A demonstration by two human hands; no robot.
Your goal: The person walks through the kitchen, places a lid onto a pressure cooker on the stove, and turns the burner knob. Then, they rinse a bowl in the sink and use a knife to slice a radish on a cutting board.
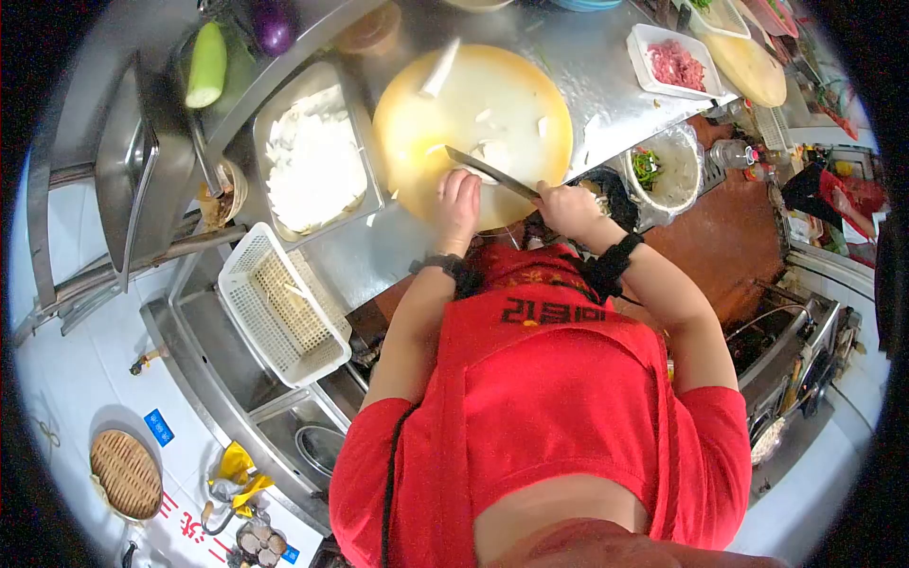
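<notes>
My right hand [566, 210] grips the handle of a kitchen knife [494, 174], its blade pointing up and left over a round yellow cutting board [407, 104]. My left hand [459, 197] rests at the board's near edge beside the blade, fingers curled and pressed together; what is under them is hidden. White vegetable pieces [489, 150] lie against the far side of the blade. A longer white piece [440, 71] sits near the board's far rim, with small scraps around. Left of the board, a metal tray [373, 175] holds many cut white pieces [317, 166].
A white plastic basket [248, 317] stands over the sink at lower left. At the upper right is a white tub of raw meat [677, 64]. A lined bin [677, 175] with green scraps stands right of the counter. Another person [847, 204] is at far right.
</notes>
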